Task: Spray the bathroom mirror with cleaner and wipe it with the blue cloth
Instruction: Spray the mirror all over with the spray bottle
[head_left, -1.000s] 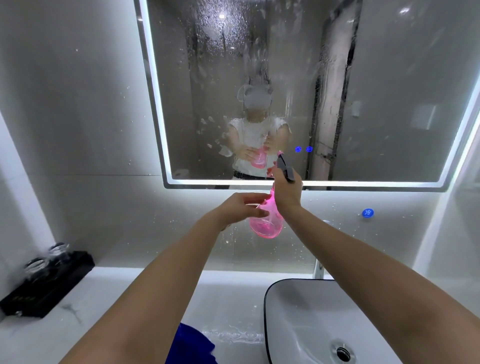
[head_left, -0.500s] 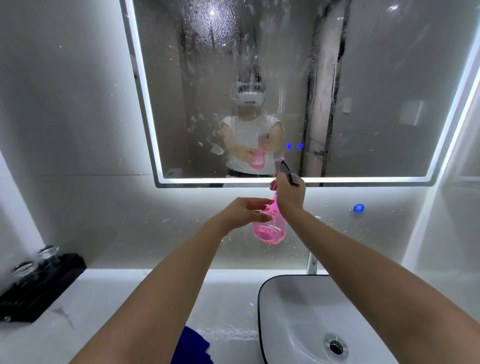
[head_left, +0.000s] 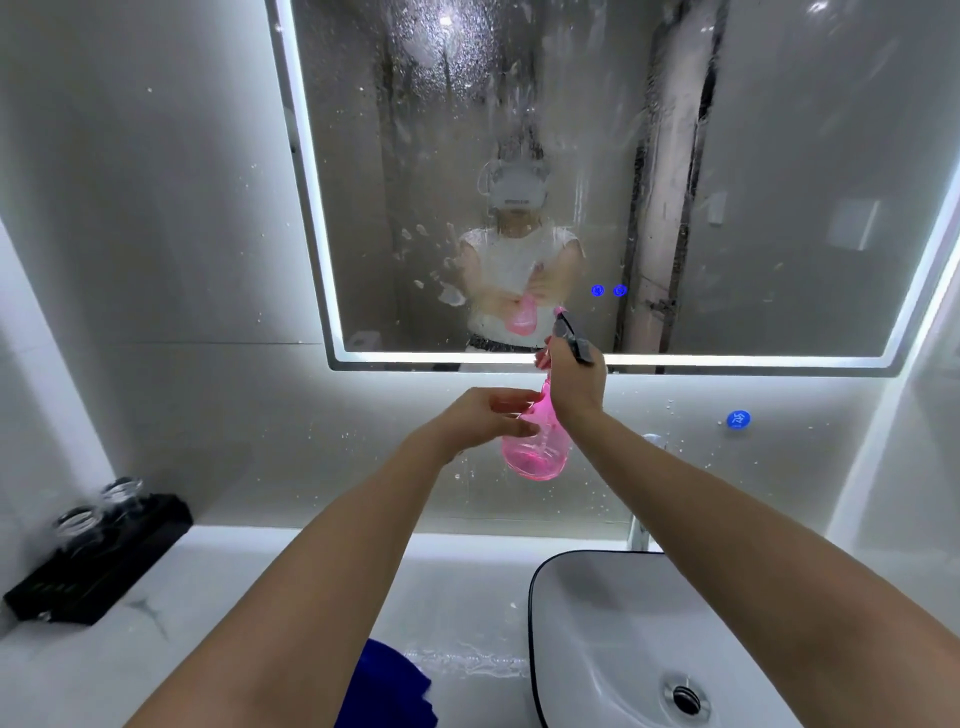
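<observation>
The right hand (head_left: 576, 387) is raised just below the mirror's lower edge, its fingers curled round the neck of the pink spray bottle (head_left: 537, 454); the bottle's dark trigger head sticks out above the knuckles, tilted up toward the glass. The left hand (head_left: 483, 421) comes in from the left and holds the bottle's shoulder, fingers above and thumb below, loosely bent against the pink plastic; the round body hangs under both hands, in the air in front of the wall tiles.

The mirror (head_left: 779, 182) is framed by a lit white strip; its left and middle parts are speckled with droplets and streaked with runs, while the right part looks clearer; two small blue lights (head_left: 597, 290) glow low on the glass.

The blue cloth (head_left: 387, 686) lies bunched on the white desk (head_left: 234, 597) at the bottom edge of view, partly hidden by the left forearm, just left of the basin (head_left: 535, 597); a wet patch shines between cloth and basin. A black tray (head_left: 98, 561) with two glass jars (head_left: 122, 491) sits at the desk's far left; a round blue tag (head_left: 738, 419) is stuck to the wall on the right.
</observation>
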